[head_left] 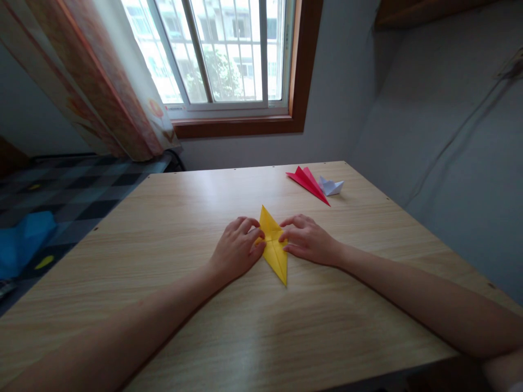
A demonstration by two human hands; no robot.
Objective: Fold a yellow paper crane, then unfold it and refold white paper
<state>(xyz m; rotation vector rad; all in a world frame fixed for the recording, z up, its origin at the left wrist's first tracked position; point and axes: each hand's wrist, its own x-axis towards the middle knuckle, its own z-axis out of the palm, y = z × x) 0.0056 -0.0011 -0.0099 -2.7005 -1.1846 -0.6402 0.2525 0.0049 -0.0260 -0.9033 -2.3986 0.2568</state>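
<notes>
A yellow folded paper [274, 251], a long diamond shape with pointed ends, lies flat at the middle of the wooden table [171, 228]. My left hand [237, 247] rests palm down at its left edge, fingertips pressing on the paper's middle. My right hand [307, 239] lies on the right edge, its fingers curled and pinching a flap near the centre crease. Both hands touch the paper and almost meet over it.
A red folded paper [308, 183] and a small white folded paper [330, 187] lie at the table's far right. Beyond are a window [220, 54], a patterned curtain [102, 81] and a checked bed cover [69, 190] to the left. A grey wall runs along the right.
</notes>
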